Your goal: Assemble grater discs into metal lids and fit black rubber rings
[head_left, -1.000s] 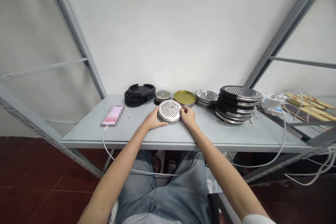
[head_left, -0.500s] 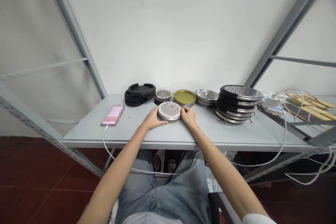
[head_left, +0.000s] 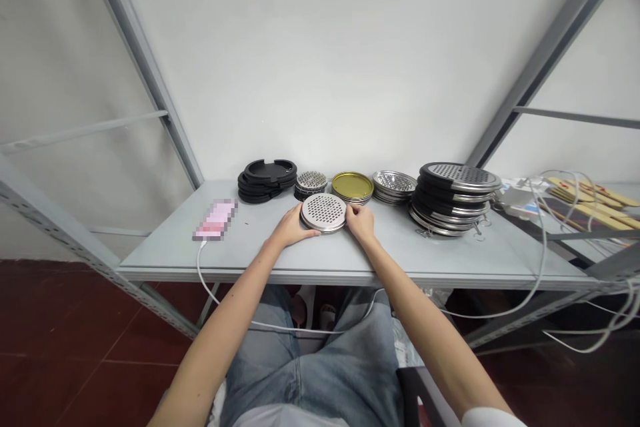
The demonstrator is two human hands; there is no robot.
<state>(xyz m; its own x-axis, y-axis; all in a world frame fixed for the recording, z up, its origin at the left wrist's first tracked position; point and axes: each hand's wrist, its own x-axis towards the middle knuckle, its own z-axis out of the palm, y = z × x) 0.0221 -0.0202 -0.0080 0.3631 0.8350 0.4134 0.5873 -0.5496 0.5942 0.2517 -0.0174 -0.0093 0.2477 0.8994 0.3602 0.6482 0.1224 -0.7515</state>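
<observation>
A short stack of round metal discs [head_left: 327, 230] lies on the grey table in front of me, its top disc [head_left: 324, 211] pierced with several rows of small holes. My left hand [head_left: 291, 228] curves round the left side, thumb along the near edge. At the right rim, my right hand [head_left: 360, 221] pinches the top disc between thumb and curled fingers. Just behind are a pile of small rough-surfaced grater discs [head_left: 311, 180] and a pile topped by a gold-coloured round plate [head_left: 352, 185].
Black ring-shaped holders [head_left: 267, 177] are piled at the back left. Shiny grater discs [head_left: 394, 181] and a tall stack of black-and-metal discs [head_left: 455, 197] stand to the right. A phone [head_left: 216, 219] with a white cable [head_left: 205, 277] lies left. Metal shelf posts [head_left: 145, 67] frame the table.
The top disc has shifted very slightly to the right under my hands. Both hands keep their hold, and the surrounding piles have not moved.
</observation>
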